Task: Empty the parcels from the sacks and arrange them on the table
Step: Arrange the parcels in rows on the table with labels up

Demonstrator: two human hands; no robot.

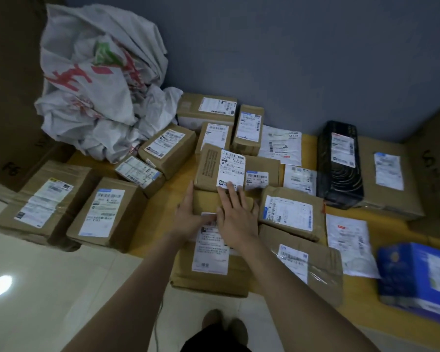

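Cardboard parcel [208, 165], white barcode label [231, 171], illegible print.

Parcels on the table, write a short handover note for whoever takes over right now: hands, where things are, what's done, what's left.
Left hand: open, straight fingers at the lower left corner of the small labelled box at the centre of the table.
Right hand: open, resting on the brown parcel below that box, fingertips touching the box's label.
Sacks: crumpled in a heap at the table's far left; contents cannot be seen.
Done: parcels lie label-up across the table, including the black box and blue box on the right.
Left: settle the tilted centre box, then check the sacks.
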